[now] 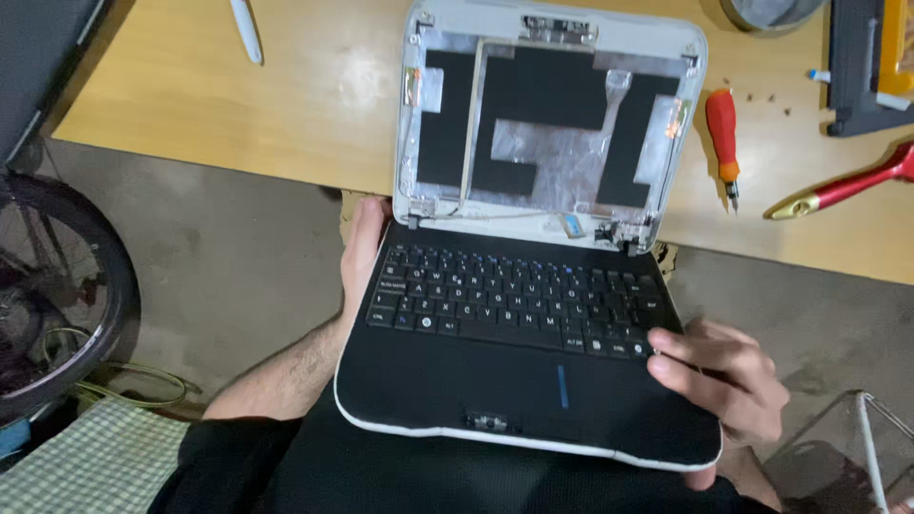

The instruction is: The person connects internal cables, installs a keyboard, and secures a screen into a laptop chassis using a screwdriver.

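Note:
A small black laptop (495, 381) rests on my lap, its lid open. The lid (547, 124) has no screen panel; its white shell shows silver foil and black tape inside. My left hand (364, 252) grips the laptop's left edge beside the keyboard (514, 300). At the lower right corner, my right hand (724, 376) holds the base, with fingers lying over the palm rest next to the last keys.
A wooden table (286, 105) lies ahead, carrying a red-handled screwdriver (724, 138), a red tool (843, 190), several small screws (762, 97), a white stick-shaped object (246, 30) and a dark grey part (862, 67). A bicycle wheel (57, 295) stands at left; a wire basket (857, 447) at lower right.

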